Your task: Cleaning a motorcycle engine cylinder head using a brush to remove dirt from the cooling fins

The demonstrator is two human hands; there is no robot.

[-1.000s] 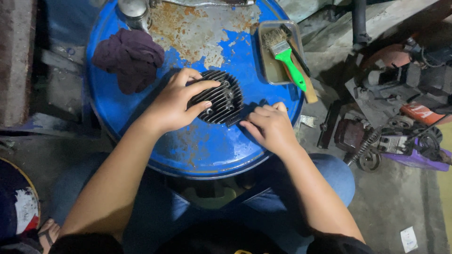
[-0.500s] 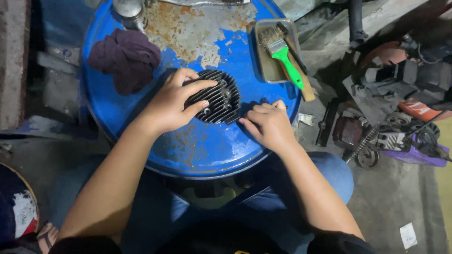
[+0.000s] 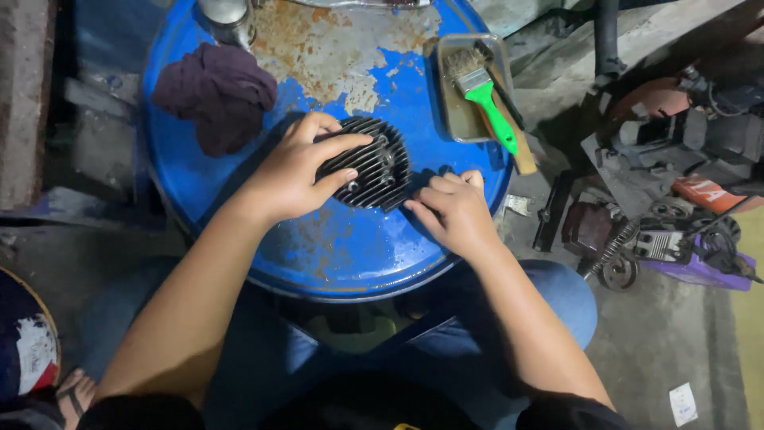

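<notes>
Looking down, I see a rusty blue drum top (image 3: 350, 247) serving as table, with a dark rag (image 3: 215, 91) and a tray (image 3: 450, 119) holding a green-handled brush (image 3: 489, 103); machine parts lie on the floor (image 3: 676, 342). Since half a second nothing has really moved. My left hand (image 3: 290, 171) grasps the black finned part (image 3: 374, 163) at the drum's middle, fingers curled over it. My right hand (image 3: 454, 211) touches its edge, fingers bent; whether they grip something, I cannot tell.

A dark purple rag (image 3: 215, 95) lies crumpled on the upper left of the rusty blue drum top (image 3: 342, 247), near a metal can (image 3: 227, 17) at the far edge. On the right, a green-handled brush (image 3: 487, 94) rests in a shallow metal tray (image 3: 454, 127). Beyond the drum, engine parts (image 3: 652, 231) clutter the concrete floor (image 3: 676, 342).
</notes>
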